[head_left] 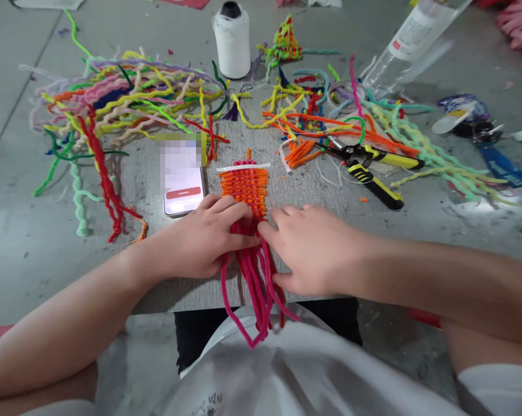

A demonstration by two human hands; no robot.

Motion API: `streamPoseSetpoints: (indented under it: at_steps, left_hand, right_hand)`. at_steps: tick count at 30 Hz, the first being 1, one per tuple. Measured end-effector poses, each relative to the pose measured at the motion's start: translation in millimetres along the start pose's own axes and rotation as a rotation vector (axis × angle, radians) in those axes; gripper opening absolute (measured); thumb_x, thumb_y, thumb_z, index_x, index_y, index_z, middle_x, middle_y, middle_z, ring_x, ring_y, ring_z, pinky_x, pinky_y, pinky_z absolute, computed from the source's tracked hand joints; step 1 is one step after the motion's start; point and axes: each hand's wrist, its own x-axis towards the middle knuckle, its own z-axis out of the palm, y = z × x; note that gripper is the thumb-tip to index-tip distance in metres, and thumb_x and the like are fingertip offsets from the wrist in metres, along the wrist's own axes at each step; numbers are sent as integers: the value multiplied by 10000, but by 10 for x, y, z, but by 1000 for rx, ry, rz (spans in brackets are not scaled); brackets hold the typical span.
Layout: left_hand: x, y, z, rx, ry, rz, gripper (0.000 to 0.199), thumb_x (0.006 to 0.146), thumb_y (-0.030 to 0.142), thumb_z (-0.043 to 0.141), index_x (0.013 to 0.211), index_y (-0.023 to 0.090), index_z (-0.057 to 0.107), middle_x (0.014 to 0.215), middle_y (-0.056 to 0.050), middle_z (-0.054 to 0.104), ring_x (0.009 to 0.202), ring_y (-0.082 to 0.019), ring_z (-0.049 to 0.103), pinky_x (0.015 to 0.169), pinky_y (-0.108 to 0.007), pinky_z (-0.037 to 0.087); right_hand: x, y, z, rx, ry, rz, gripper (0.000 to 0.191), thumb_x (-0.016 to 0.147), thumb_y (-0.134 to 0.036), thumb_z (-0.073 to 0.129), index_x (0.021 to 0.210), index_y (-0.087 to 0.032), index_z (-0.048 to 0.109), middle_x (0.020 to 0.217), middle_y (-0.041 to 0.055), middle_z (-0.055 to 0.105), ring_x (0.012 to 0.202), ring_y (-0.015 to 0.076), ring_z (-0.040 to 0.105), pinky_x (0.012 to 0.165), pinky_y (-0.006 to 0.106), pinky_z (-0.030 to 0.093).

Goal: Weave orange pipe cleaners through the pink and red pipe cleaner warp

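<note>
An orange and magenta woven piece (245,188) lies flat on the grey board, with a white strip (243,167) across its top end. Long magenta strands (253,277) trail from it over the board's front edge. My left hand (213,234) rests on the lower left part of the weave, fingers spread over the strands. At the right side, my right hand (306,245) touches the weave's edge and the outer magenta strands with its fingers apart. The part of the weave under my left fingers is hidden.
A phone (183,179) lies left of the weave. Pliers (373,167) with black and yellow handles are at the right. Piles of coloured stems (135,104), a white thread cone (232,43) and a leaning plastic bottle (406,43) stand or lie farther back.
</note>
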Motion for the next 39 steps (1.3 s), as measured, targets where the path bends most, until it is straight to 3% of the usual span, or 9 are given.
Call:
streamPoseSetpoints:
  at_steps: [5, 8, 13, 17, 19, 21, 27, 33, 39]
  left_hand:
    - [-3, 9, -57, 8, -17, 39, 498, 828, 124, 627, 1308, 253, 665, 1440, -102, 552, 1277, -323, 512, 1057, -481, 417]
    - [0, 19, -70, 10, -20, 64, 505, 812, 89, 600, 1292, 233, 661, 1414, -96, 590, 1279, -304, 535, 1074, -466, 407]
    - [-10, 43, -43, 16, -4, 78, 527, 825, 91, 607, 1308, 295, 659, 1317, -88, 623, 1246, -299, 548, 1071, -487, 382]
    - [-8, 67, -32, 2, -8, 72, 491, 855, 174, 649, 1325, 315, 653, 1313, -91, 613, 1222, -316, 525, 1065, -499, 373]
    - [-2, 78, -34, -12, -15, 66, 488, 855, 193, 657, 1327, 320, 653, 1312, -89, 609, 1204, -317, 518, 1059, -493, 377]
    - [5, 87, -37, -26, -23, 55, 473, 858, 193, 649, 1315, 318, 658, 1315, -89, 604, 1191, -318, 512, 1051, -490, 380]
    - [27, 97, -24, -78, -43, 26, 414, 869, 174, 620, 1261, 299, 666, 1325, -108, 579, 1171, -317, 501, 1044, -512, 379]
    - [30, 103, -22, -94, -46, 18, 350, 870, 170, 621, 1192, 290, 686, 1373, -104, 561, 1215, -328, 492, 1048, -522, 381]
    - [25, 143, -54, -115, -40, 66, 366, 880, 193, 639, 1196, 363, 709, 1329, -77, 581, 1172, -324, 513, 1014, -511, 381]
  right_hand:
    - [-4, 21, -29, 39, -50, -104, 435, 868, -492, 745, 1137, -166, 641, 1104, 159, 706, 1012, 358, 695, 774, 437, 503]
    - [40, 95, -22, 101, -44, -167, 426, 869, -491, 779, 1119, -173, 644, 1130, 132, 720, 1001, 342, 709, 746, 409, 489]
    - [45, 228, 80, 245, 27, -166, 468, 851, -490, 816, 1128, -168, 621, 1115, 110, 712, 1001, 322, 694, 753, 384, 467]
    - [48, 345, 178, 367, 81, -209, 239, 941, -334, 725, 1103, -171, 660, 1094, 90, 709, 993, 268, 676, 790, 353, 447]
    - [70, 419, 229, 408, 121, -262, 138, 983, -229, 630, 1095, -181, 694, 1081, 77, 704, 965, 231, 665, 783, 335, 430]
    - [99, 494, 282, 415, 174, -327, 186, 993, -182, 574, 1098, -196, 727, 1057, 67, 696, 922, 204, 649, 758, 323, 410]
    - [151, 581, 396, 281, 297, -537, 213, 970, -200, 570, 1077, -207, 753, 960, 61, 667, 878, 205, 598, 738, 342, 375]
    - [78, 463, 351, 234, 214, -635, 111, 871, -158, 614, 869, -212, 711, 868, 21, 655, 800, 186, 565, 774, 372, 361]
    - [-51, 331, 267, 286, 66, -693, 106, 784, -149, 645, 716, -221, 681, 777, -20, 663, 682, 150, 508, 792, 383, 352]
